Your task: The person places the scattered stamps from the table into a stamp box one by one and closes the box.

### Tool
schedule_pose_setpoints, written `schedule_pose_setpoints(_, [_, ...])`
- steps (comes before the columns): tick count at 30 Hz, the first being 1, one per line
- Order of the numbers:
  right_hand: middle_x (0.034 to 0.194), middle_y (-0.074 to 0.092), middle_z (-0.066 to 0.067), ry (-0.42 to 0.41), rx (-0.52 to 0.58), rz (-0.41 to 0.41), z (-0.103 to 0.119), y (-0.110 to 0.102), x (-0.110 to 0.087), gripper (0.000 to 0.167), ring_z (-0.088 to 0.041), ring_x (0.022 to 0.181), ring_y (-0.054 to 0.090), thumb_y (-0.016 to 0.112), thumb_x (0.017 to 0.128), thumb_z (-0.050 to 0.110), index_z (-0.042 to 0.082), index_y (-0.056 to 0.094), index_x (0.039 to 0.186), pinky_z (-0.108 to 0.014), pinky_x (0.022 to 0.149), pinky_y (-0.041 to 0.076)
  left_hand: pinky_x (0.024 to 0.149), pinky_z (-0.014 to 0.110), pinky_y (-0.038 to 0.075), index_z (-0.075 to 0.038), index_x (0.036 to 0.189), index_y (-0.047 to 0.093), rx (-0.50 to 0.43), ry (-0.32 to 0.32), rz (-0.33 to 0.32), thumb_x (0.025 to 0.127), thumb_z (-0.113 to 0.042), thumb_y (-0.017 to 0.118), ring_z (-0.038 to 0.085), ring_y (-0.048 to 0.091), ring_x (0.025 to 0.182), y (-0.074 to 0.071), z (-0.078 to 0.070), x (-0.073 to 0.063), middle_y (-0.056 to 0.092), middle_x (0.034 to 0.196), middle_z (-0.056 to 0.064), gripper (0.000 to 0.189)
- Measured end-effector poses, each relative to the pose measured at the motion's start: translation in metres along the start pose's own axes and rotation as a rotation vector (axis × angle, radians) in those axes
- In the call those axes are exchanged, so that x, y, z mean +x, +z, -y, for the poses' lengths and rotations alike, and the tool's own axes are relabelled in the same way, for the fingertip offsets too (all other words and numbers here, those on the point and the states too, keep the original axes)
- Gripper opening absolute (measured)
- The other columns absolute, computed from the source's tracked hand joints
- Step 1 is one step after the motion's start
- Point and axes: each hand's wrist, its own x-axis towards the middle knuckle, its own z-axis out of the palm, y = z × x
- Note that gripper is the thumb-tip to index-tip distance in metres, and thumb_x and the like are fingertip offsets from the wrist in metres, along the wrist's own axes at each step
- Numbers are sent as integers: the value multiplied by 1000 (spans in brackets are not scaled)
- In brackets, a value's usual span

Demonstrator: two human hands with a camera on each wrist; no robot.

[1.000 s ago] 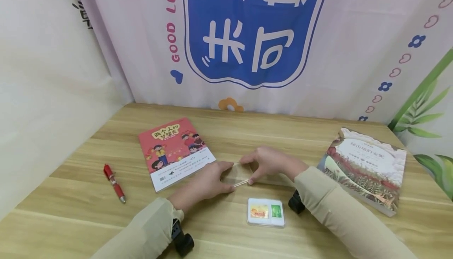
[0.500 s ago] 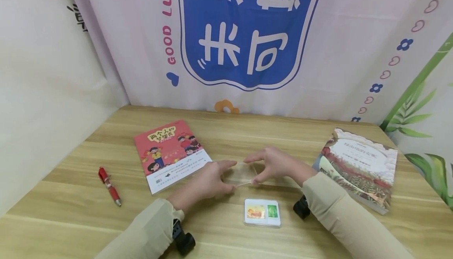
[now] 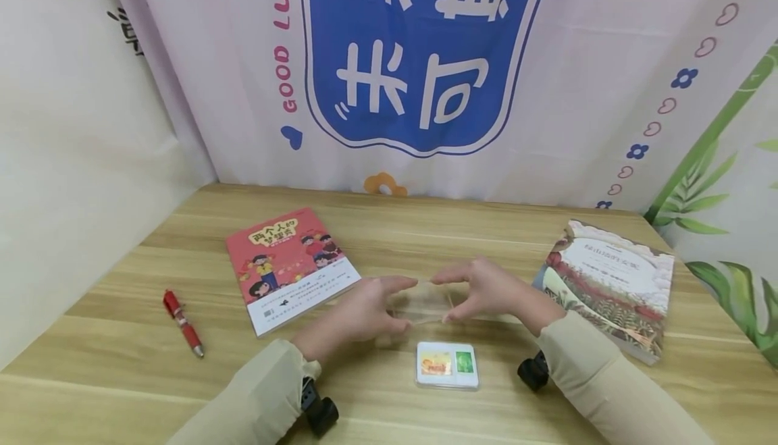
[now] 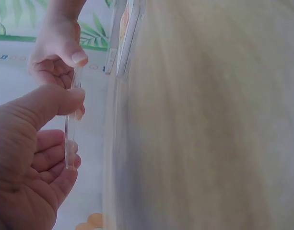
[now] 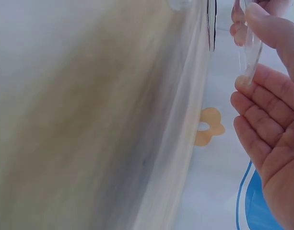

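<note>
A thin, clear plastic sheet-like cover (image 3: 425, 304) is held above the table between both hands. My left hand (image 3: 355, 313) pinches its left side, with the thumb on the near edge and fingers on the far edge. On the right side, my right hand (image 3: 486, 291) grips it the same way. The left wrist view shows the clear cover (image 4: 70, 139) edge-on between thumb and fingers. In the right wrist view, the right hand (image 5: 281, 124) holds its end with thumb and fingertips. Below the hands lies a flat white case (image 3: 446, 366) with yellow and green pictures.
A red book (image 3: 292, 266) lies left of the hands, with a red pen (image 3: 184, 323) beyond it. Another illustrated book (image 3: 608, 286) lies at the right. A printed curtain (image 3: 547, 94) hangs behind the wooden table (image 3: 121, 357).
The hands have drawn slightly apart along the clear cover, so more of it shows between them. The head view has shifted a little. The case, pen and books lie as before.
</note>
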Motion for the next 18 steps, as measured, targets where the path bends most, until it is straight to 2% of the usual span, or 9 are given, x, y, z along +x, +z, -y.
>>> schedule_pose_setpoints(3, [120,61,-10,6,-6,-24,1,0,-6,58,-26,113,56,79,70,34,6,62,119,-42,92,45,81,33,46,-11,133,50,13,37,2,73,-25,77,14,55,66,0,-3,0,53,131,10,67])
schedule_pose_setpoints(6, [121,61,-11,25,-5,-35,2,1,-12,58,-28,114,56,79,70,33,6,63,118,-43,93,45,84,32,47,-10,132,51,23,70,4,73,-25,77,17,59,84,1,-5,0,54,130,9,67])
schedule_pose_setpoints(8, [122,60,-12,40,-6,-39,2,2,-16,58,-29,115,55,79,69,34,7,63,118,-44,93,44,86,33,47,-10,132,51,17,78,14,72,-24,77,18,61,88,2,-7,0,54,131,9,67])
schedule_pose_setpoints(10, [123,59,-12,61,-8,-42,4,2,-21,59,-29,115,55,79,69,35,8,63,118,-45,93,44,94,35,44,-10,132,51,15,85,21,72,-24,77,19,57,107,4,-9,0,54,131,8,67])
schedule_pose_setpoints(13, [124,59,-10,104,-9,-40,8,4,-29,61,-27,112,57,79,68,39,11,63,119,-45,93,44,99,38,40,-10,132,51,14,99,42,71,-24,78,22,52,118,6,-11,0,53,132,7,68])
schedule_pose_setpoints(14, [124,59,-9,116,-11,-40,9,4,-31,62,-26,110,58,79,68,41,11,62,120,-45,92,44,100,38,39,-10,132,51,22,104,48,71,-24,78,23,50,120,6,-12,-1,53,132,7,69])
schedule_pose_setpoints(17, [125,59,-8,153,-1,-35,12,6,-38,63,-20,85,67,78,67,43,13,62,121,-44,92,45,100,38,39,-9,132,51,53,136,60,71,-26,78,23,50,121,7,-14,-1,53,131,7,69])
schedule_pose_setpoints(18, [124,59,-8,155,-9,-39,13,6,-39,63,-19,83,67,78,67,44,14,62,120,-44,92,45,99,37,39,-9,132,51,62,149,62,71,-26,78,23,50,120,8,-14,-1,54,131,7,69])
